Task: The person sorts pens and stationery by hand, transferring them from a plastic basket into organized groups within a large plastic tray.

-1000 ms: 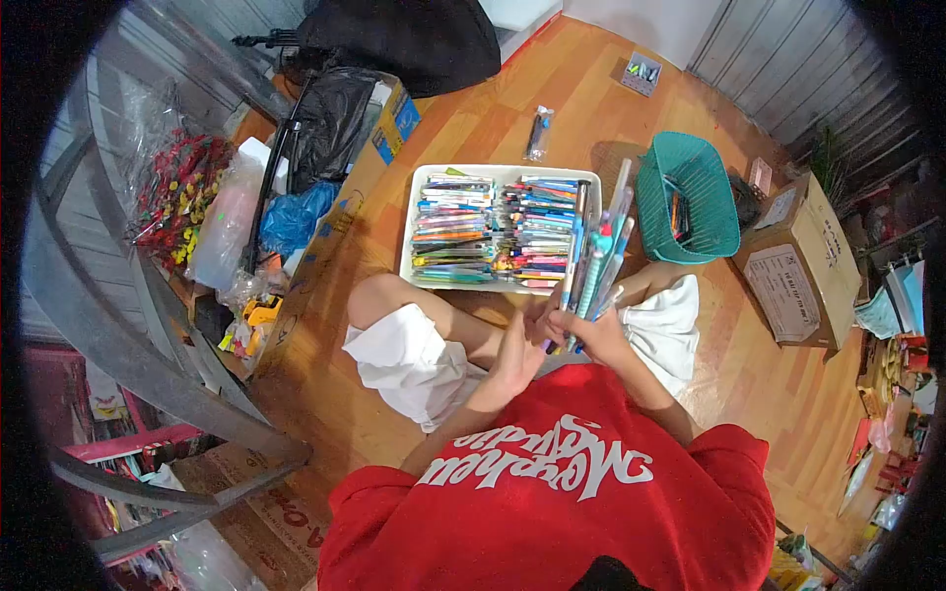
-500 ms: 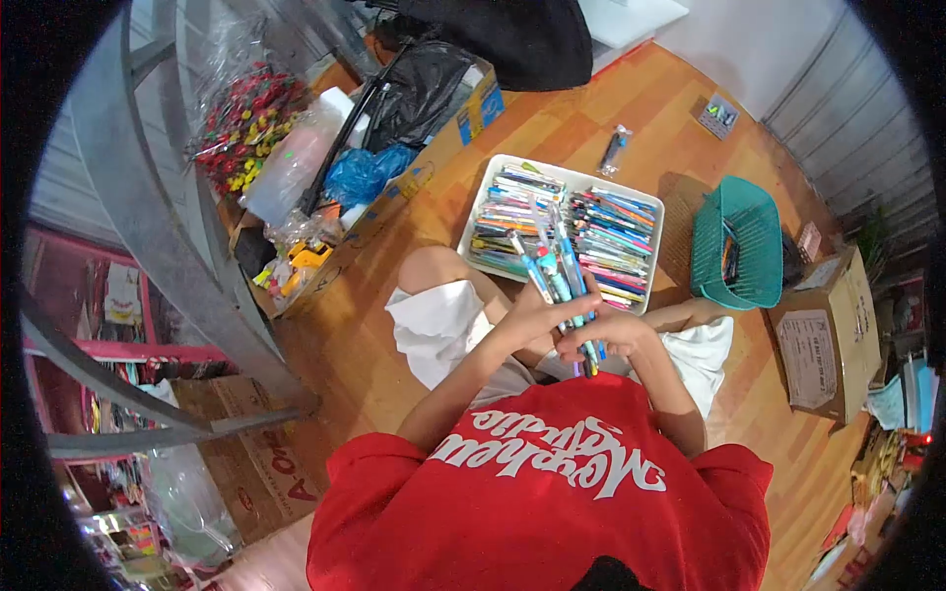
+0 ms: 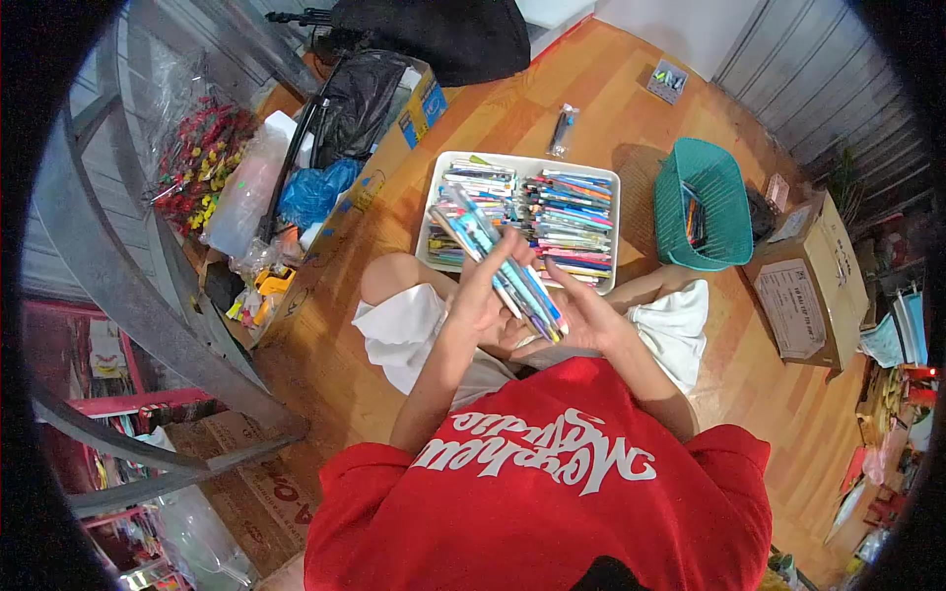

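A bundle of pens [image 3: 516, 280] slants over my lap, its upper ends toward the white tray [image 3: 430, 222]. My left hand [image 3: 481, 295] is closed around the bundle, thumb lying across the top. At the bundle's lower end, my right hand [image 3: 588, 313] is turned palm up, its thumb stretched away from the pens. Its palm and fingers seem to touch the pen ends from the side and below; the fingers are partly hidden. Inside the tray, many more pens [image 3: 572, 222] lie in two side-by-side stacks.
A teal basket [image 3: 731, 219] with a few pens stands right of the tray. Behind the tray lies a small wrapped pack [image 3: 563, 131]. A cardboard box [image 3: 803, 291] is at the right; an open carton [image 3: 389, 163] full of bags is at the left, beside a curved metal frame [image 3: 148, 266].
My hands have come apart from their clasp round the pens. The bundle now leans more to the left in my left hand, and my right hand has opened. The view has shifted to the right.
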`<control>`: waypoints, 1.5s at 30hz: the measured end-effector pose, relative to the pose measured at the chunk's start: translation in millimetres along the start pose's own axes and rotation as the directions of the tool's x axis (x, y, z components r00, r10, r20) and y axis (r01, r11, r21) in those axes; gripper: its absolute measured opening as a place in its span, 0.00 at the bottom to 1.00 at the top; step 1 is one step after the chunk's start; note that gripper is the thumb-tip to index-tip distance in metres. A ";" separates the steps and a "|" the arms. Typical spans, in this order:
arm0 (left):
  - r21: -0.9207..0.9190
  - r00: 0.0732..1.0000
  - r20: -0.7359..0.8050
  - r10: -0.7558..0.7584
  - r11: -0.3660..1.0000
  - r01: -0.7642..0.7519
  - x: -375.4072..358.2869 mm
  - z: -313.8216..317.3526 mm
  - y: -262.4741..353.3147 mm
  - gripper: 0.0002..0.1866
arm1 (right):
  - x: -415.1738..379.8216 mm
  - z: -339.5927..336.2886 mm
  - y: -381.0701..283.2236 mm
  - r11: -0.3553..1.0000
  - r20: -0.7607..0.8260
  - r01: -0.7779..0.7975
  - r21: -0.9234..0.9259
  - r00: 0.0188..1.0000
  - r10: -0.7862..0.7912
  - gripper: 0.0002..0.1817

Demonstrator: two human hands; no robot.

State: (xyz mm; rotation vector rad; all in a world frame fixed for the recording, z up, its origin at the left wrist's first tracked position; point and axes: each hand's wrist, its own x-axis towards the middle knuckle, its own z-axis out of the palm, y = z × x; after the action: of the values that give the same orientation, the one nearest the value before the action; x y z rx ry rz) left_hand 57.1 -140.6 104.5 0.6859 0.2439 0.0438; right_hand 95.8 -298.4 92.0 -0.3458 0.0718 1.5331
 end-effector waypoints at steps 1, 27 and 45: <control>0.015 0.999 0.013 0.037 0.999 -0.037 0.6 0.9 3.5 0.08 | -1.0 -4.9 0.9 1.000 0.032 0.006 0.027 0.999 -0.006 0.41; 0.006 0.785 -0.447 0.429 0.879 -0.477 16.2 10.9 18.2 0.08 | -14.9 26.4 19.1 -0.586 0.568 -0.021 -0.810 0.217 -0.794 0.16; -0.152 0.787 -0.450 0.423 0.832 -0.534 2.1 -53.2 49.2 0.09 | -98.4 -19.4 -49.4 -0.541 0.731 -0.676 -0.501 0.004 -0.682 0.13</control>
State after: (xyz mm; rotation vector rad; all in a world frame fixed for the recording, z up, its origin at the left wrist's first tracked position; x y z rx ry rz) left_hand 48.4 -69.2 95.5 0.4408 0.4412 0.7135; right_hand 143.2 -398.4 107.9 -2.3287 -0.6342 -1.1409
